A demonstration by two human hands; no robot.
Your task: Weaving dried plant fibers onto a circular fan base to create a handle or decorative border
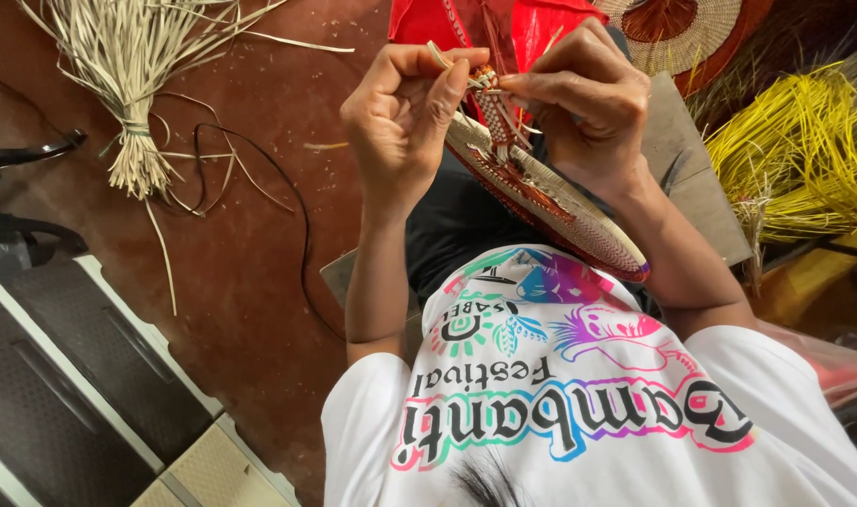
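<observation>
The left hand point(405, 117) pinches a pale straw strand point(440, 56) at the rim of a round woven mat point(550, 202) (red and cream), held above the lap. The right hand point(583, 103) grips the mat's upper edge. A tied straw bundle point(133, 84) lies on the floor point(250, 300), well apart.

One head-worn view, steeply downward and close over the hands point(504, 113), perhaps tilted toward the floor point(250, 282)
</observation>
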